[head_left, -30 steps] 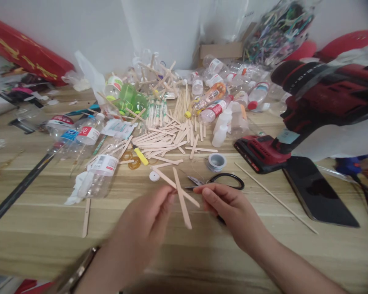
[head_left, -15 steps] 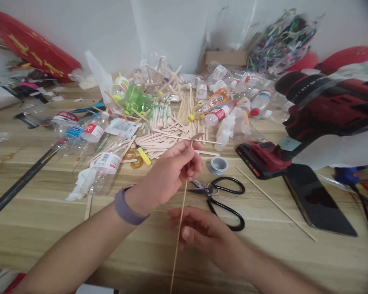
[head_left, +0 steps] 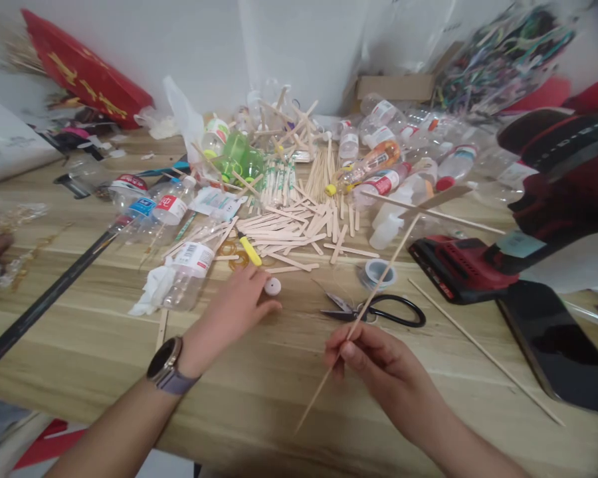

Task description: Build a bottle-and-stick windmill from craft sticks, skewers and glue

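From where I stand, the right hand (head_left: 386,372) pinches a thin bamboo skewer (head_left: 397,253) between thumb and fingers, holding it at a slant above the bench (head_left: 259,411), with crossed craft sticks (head_left: 439,198) at its upper end. The left hand (head_left: 232,309) is loosely spread, thumb apart, around a small white disc (head_left: 272,286); whether it touches, I can't tell. Its fingertips sit near a yellow-handled tool (head_left: 250,249). Black-handled scissors (head_left: 347,312) lie behind the skewer.

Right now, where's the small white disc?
In the head view, the small white disc lies on the table just left of centre, beside your left hand, to the right of and nearer you than the yellow-handled tool.
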Demonstrator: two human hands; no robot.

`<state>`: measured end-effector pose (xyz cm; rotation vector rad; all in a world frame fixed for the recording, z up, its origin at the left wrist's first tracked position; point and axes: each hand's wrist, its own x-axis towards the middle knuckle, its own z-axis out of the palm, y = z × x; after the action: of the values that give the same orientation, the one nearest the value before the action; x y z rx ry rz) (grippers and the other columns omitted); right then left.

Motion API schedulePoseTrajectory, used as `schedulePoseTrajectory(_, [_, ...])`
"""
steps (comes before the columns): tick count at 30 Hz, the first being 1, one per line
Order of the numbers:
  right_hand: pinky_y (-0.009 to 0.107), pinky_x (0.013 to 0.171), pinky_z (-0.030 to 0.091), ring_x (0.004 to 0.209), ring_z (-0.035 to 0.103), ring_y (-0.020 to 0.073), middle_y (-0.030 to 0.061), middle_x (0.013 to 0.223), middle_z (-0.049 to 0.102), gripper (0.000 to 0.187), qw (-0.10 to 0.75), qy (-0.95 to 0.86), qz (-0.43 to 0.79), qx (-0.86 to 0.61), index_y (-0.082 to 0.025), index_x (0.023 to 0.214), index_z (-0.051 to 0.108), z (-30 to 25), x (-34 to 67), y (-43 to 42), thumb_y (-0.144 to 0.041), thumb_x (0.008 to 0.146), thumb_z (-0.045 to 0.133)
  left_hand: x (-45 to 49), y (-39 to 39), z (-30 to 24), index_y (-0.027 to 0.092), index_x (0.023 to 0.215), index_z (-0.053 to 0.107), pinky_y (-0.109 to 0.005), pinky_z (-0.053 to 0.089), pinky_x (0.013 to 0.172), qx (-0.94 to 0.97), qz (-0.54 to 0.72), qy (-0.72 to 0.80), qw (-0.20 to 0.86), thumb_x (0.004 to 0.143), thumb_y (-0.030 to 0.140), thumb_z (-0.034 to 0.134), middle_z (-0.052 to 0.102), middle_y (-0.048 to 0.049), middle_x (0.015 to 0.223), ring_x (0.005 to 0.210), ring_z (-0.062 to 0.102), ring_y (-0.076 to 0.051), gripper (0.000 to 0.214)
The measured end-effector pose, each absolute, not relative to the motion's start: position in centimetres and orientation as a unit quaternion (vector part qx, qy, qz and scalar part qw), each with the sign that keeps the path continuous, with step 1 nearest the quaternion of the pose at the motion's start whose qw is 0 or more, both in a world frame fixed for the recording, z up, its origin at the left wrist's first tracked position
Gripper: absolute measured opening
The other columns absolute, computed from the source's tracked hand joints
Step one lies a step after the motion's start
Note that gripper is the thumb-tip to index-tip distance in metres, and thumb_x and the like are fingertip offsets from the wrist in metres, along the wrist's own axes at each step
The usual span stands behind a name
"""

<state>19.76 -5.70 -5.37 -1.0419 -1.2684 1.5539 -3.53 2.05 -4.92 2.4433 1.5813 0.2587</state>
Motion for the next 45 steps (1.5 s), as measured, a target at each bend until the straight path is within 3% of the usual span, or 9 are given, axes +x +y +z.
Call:
schedulePoseTrajectory(6, [0.025, 0.06, 0.054, 0.061, 0.065, 0.0137, 0.0031, 0.071, 0.071, 0.032, 0.424, -0.535, 0.59, -0.431, -0.02, 0.085, 0.068, -5.3, 19.5, -5.7, -0.052, 0.087, 0.064, -3.5, 2.4, -6.5, 0.015, 0.112, 0.061, -0.042, 0.049, 0.087, 0.819, 0.114, 0.545, 0.137, 0.088, 0.029, 0.062, 0.061, -0.011, 0.108, 0.099, 0.06, -0.027, 0.028])
schedulePoseTrajectory(11, [0.026, 0.06, 0.056, 0.062, 0.067, 0.015, 0.0037, 0.073, 0.072, 0.027, 0.442, -0.539, 0.565, -0.441, -0.021, 0.087, 0.069, -5.7, 20.0, -5.7, -0.047, 0.09, 0.063, -3.5, 2.3, -6.4, 0.015, 0.099, 0.06, -0.038, 0.048, 0.082, 0.824, 0.132, 0.528, 0.159, 0.088, 0.026, 0.057, 0.062, -0.0095, 0.101, 0.093, 0.06, -0.025, 0.016])
schedulePoseTrajectory(16, [0.026, 0.06, 0.057, 0.062, 0.066, 0.0153, 0.0038, 0.075, 0.072, 0.022, 0.48, -0.534, 0.513, -0.47, -0.025, 0.089, 0.07, -4.6, 20.3, -6.1, -0.046, 0.09, 0.063, -3.4, 1.2, -5.7, 0.017, 0.102, 0.059, -0.034, 0.047, 0.073, 0.835, 0.131, 0.499, 0.193, 0.084, 0.021, 0.056, 0.066, -0.005, 0.091, 0.08, 0.062, -0.022, 0.019])
schedulePoseTrajectory(23, [0.02, 0.065, 0.054, 0.065, 0.063, 0.0107, -0.0011, 0.079, 0.07, 0.016, 0.548, -0.5, 0.453, -0.494, -0.028, 0.089, 0.071, -3.3, 19.4, -6.6, -0.044, 0.088, 0.067, -3.9, 0.1, -3.3, 0.019, 0.088, 0.069, -0.024, 0.04, 0.061, 0.855, 0.078, 0.37, 0.356, 0.077, 0.015, 0.06, 0.066, 0.0012, 0.077, 0.067, 0.058, -0.016, 0.014])
schedulePoseTrajectory(37, [0.028, 0.064, 0.053, 0.069, 0.062, 0.0159, 0.0029, 0.082, 0.069, 0.014, 0.562, -0.502, 0.432, -0.495, -0.028, 0.091, 0.069, -4.2, 20.3, -6.1, -0.04, 0.092, 0.063, -3.6, -0.4, -2.8, 0.018, 0.094, 0.074, -0.02, 0.041, 0.064, 0.851, 0.089, 0.316, 0.41, 0.084, 0.02, 0.063, 0.067, 0.0033, 0.074, 0.067, 0.06, -0.014, 0.015])
schedulePoseTrajectory(41, [0.026, 0.063, 0.053, 0.069, 0.063, 0.0147, 0.0017, 0.082, 0.07, 0.012, 0.563, -0.51, 0.437, -0.481, -0.028, 0.092, 0.07, -4.3, 20.5, -6.0, -0.038, 0.092, 0.063, -3.7, 0.2, -3.0, 0.017, 0.101, 0.072, -0.02, 0.041, 0.066, 0.851, 0.038, 0.292, 0.435, 0.079, 0.025, 0.072, 0.068, 0.0014, 0.08, 0.072, 0.061, -0.015, 0.024])
schedulePoseTrajectory(45, [0.023, 0.066, 0.054, 0.069, 0.065, 0.0126, 0.0004, 0.084, 0.072, 0.012, 0.557, -0.508, 0.447, -0.481, -0.029, 0.093, 0.071, -4.2, 20.5, -6.1, -0.038, 0.092, 0.064, -3.6, 0.2, -2.8, 0.014, 0.104, 0.071, -0.021, 0.041, 0.067, 0.841, 0.042, 0.296, 0.452, 0.082, 0.025, 0.072, 0.068, -0.0006, 0.083, 0.074, 0.061, -0.015, 0.025])
